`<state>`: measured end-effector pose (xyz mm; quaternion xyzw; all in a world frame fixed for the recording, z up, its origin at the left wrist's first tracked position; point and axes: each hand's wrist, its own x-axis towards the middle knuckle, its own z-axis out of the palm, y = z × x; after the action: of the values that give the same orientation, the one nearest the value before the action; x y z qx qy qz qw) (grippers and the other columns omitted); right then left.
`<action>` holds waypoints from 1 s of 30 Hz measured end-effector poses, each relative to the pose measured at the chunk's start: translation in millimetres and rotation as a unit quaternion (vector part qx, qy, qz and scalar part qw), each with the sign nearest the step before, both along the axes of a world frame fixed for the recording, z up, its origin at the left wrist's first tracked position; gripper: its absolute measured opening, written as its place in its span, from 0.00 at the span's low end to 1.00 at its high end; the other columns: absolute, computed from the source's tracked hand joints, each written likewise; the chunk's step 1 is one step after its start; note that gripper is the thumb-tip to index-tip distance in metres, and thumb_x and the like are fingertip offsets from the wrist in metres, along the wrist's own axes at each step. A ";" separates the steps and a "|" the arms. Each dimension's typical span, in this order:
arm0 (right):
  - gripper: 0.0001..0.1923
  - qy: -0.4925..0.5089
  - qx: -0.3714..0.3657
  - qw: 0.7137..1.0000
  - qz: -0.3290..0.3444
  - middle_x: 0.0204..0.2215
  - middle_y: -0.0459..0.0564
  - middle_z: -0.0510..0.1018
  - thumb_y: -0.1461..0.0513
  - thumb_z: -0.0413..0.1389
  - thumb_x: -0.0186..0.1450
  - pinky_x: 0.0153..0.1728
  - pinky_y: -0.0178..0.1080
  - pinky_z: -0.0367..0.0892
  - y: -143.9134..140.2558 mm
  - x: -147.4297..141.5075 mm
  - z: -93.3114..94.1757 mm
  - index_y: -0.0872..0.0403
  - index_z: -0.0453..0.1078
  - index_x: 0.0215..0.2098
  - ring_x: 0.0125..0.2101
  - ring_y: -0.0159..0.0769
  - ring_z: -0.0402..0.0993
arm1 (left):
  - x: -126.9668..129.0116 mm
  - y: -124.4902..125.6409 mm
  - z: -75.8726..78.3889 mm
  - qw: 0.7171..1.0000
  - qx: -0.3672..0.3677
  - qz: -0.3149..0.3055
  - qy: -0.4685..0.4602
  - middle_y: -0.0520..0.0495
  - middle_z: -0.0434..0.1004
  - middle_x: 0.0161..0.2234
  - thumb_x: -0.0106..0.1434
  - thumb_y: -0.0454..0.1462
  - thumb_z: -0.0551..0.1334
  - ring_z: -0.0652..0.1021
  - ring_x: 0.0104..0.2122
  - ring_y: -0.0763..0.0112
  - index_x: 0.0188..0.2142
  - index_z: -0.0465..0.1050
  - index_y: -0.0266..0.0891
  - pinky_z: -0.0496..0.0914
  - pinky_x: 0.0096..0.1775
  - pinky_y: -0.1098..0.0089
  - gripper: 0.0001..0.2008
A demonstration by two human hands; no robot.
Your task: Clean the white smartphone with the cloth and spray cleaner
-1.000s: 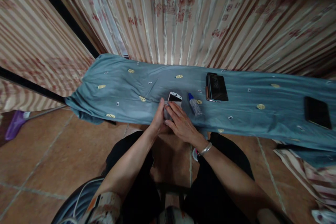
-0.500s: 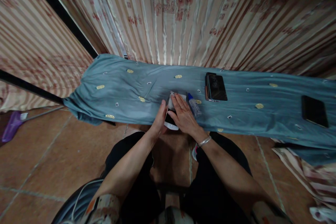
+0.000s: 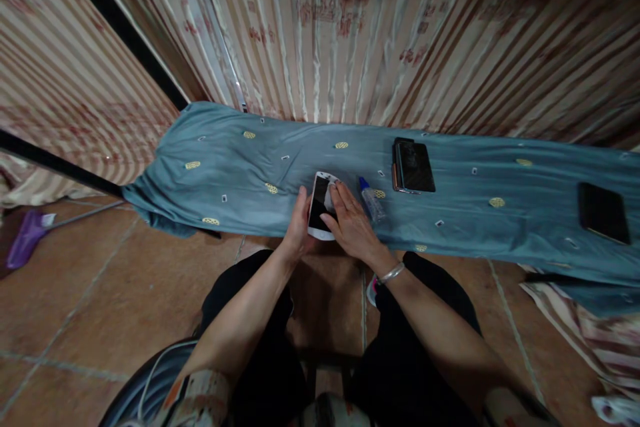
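Observation:
A white smartphone [image 3: 319,207] with a dark screen is held at the near edge of the cloth-covered surface. My left hand [image 3: 297,223] grips it along the left side, thumb up by the edge, other fingers hidden beneath. My right hand [image 3: 352,223] presses a small pale cloth [image 3: 329,197] against the upper right of the screen. Its fingers lie together over the cloth and hide part of it. Just right of this hand lies a clear bottle [image 3: 373,205] with a blue cap.
A stack of dark phones or similar flat devices [image 3: 416,167] lies farther right on the blue patterned sheet [image 3: 240,180]. Another dark flat device [image 3: 603,212] is at the far right. Striped curtains [image 3: 330,47] hang behind; a purple broom or dustpan head [image 3: 25,239] rests on the tiled floor.
My right hand and the cloth have slid to the right across the phone, baring more of its screen and top edge. My left hand keeps its grip, shifted slightly left.

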<state>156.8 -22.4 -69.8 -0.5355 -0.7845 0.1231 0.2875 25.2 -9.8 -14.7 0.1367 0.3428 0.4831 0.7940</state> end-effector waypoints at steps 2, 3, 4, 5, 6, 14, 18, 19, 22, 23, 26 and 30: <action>0.37 0.001 -0.001 1.000 0.004 0.73 0.64 0.53 0.52 0.48 0.74 0.71 0.59 0.51 -2.6 -2.0 -0.3 0.59 0.46 0.75 0.73 0.49 0.46 | -1.1 1.3 -3.2 1.000 0.005 0.006 0.002 0.37 0.84 0.48 0.74 0.52 0.47 0.81 0.53 0.53 0.60 0.73 0.33 0.69 0.59 0.57 0.31; 0.37 0.001 -0.003 1.000 0.007 0.73 0.64 0.53 0.51 0.48 0.74 0.71 0.59 0.50 -3.8 -2.8 0.0 0.59 0.46 0.75 0.73 0.49 0.47 | -1.6 2.2 -5.0 1.000 0.007 0.008 0.002 0.37 0.84 0.48 0.73 0.53 0.47 0.81 0.53 0.53 0.60 0.74 0.33 0.69 0.59 0.57 0.31; 0.37 0.000 -0.005 1.000 0.010 0.73 0.65 0.53 0.51 0.48 0.74 0.71 0.59 0.50 -4.9 -3.3 0.6 0.59 0.46 0.75 0.73 0.50 0.47 | -2.1 3.1 -6.9 1.000 0.008 0.008 0.002 0.37 0.84 0.48 0.73 0.53 0.48 0.81 0.52 0.53 0.59 0.74 0.32 0.69 0.59 0.57 0.32; 0.37 -0.001 -0.009 1.000 0.013 0.73 0.65 0.53 0.51 0.49 0.74 0.71 0.59 0.50 -5.9 -3.6 1.4 0.60 0.47 0.75 0.73 0.50 0.47 | -2.7 4.0 -8.6 1.000 0.008 0.008 0.002 0.36 0.85 0.47 0.73 0.53 0.48 0.81 0.52 0.53 0.59 0.74 0.32 0.69 0.59 0.58 0.32; 0.37 -0.002 -0.012 1.000 0.016 0.73 0.65 0.53 0.51 0.49 0.74 0.71 0.59 0.50 -6.8 -3.8 2.2 0.60 0.47 0.75 0.73 0.50 0.47 | -3.3 4.9 -10.0 1.000 0.008 0.006 0.003 0.36 0.85 0.47 0.73 0.54 0.48 0.82 0.52 0.53 0.58 0.75 0.32 0.69 0.59 0.58 0.32; 0.37 0.002 -0.018 0.998 0.054 0.72 0.66 0.55 0.51 0.50 0.74 0.71 0.59 0.51 -18.3 -10.5 1.9 0.60 0.47 0.75 0.74 0.50 0.46 | -9.8 9.1 -5.5 0.999 -0.011 0.027 0.037 0.36 0.86 0.40 0.73 0.54 0.46 0.84 0.47 0.54 0.51 0.78 0.30 0.73 0.54 0.59 0.33; 0.38 0.007 -0.011 0.997 0.080 0.73 0.66 0.54 0.52 0.50 0.74 0.70 0.61 0.52 -27.0 -15.1 -0.9 0.58 0.44 0.75 0.73 0.51 0.46 | -11.4 10.7 0.9 0.997 -0.031 0.049 0.056 0.38 0.86 0.34 0.74 0.52 0.43 0.84 0.45 0.56 0.45 0.80 0.31 0.74 0.53 0.60 0.33; 0.38 0.006 -0.010 0.996 0.088 0.73 0.66 0.54 0.52 0.50 0.74 0.70 0.61 0.53 -29.0 -15.8 -1.4 0.59 0.43 0.75 0.73 0.51 0.46 | -11.8 11.4 1.2 0.996 -0.032 0.053 0.058 0.39 0.86 0.34 0.74 0.53 0.43 0.84 0.45 0.56 0.45 0.80 0.31 0.74 0.53 0.60 0.33; 0.39 0.004 -0.005 0.995 0.104 0.73 0.67 0.53 0.54 0.50 0.74 0.70 0.61 0.54 -34.5 -17.5 -3.4 0.59 0.41 0.76 0.73 0.51 0.46 | -13.2 13.9 -1.1 0.996 -0.028 0.052 0.060 0.38 0.86 0.36 0.74 0.54 0.44 0.85 0.43 0.56 0.49 0.79 0.31 0.75 0.52 0.59 0.34; 0.39 0.004 -0.001 0.994 0.108 0.73 0.67 0.53 0.54 0.50 0.74 0.70 0.62 0.54 -36.1 -18.1 -4.4 0.59 0.40 0.76 0.73 0.51 0.45 | -13.7 14.7 -2.5 0.997 -0.025 0.049 0.059 0.38 0.86 0.37 0.73 0.54 0.44 0.85 0.43 0.56 0.50 0.78 0.31 0.75 0.52 0.59 0.34; 0.41 0.004 0.015 0.992 0.125 0.73 0.67 0.52 0.53 0.50 0.74 0.70 0.62 0.54 -40.5 -20.4 -7.7 0.59 0.36 0.76 0.74 0.52 0.44 | -15.5 16.8 -6.4 0.997 -0.016 0.043 0.057 0.36 0.86 0.39 0.72 0.56 0.44 0.85 0.41 0.56 0.53 0.77 0.30 0.76 0.51 0.58 0.36; 0.42 0.007 0.037 0.988 0.149 0.73 0.66 0.51 0.52 0.49 0.75 0.70 0.62 0.54 -44.7 -23.9 -10.7 0.59 0.33 0.76 0.74 0.52 0.43 | -16.6 17.1 -7.5 0.996 -0.014 0.033 0.079 0.34 0.86 0.39 0.72 0.57 0.43 0.85 0.40 0.55 0.54 0.76 0.29 0.76 0.49 0.58 0.38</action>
<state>132.9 -67.1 -80.5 -0.4009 -0.8576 0.1391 0.2907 8.6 7.4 -22.2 0.1523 0.4157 0.4915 0.7499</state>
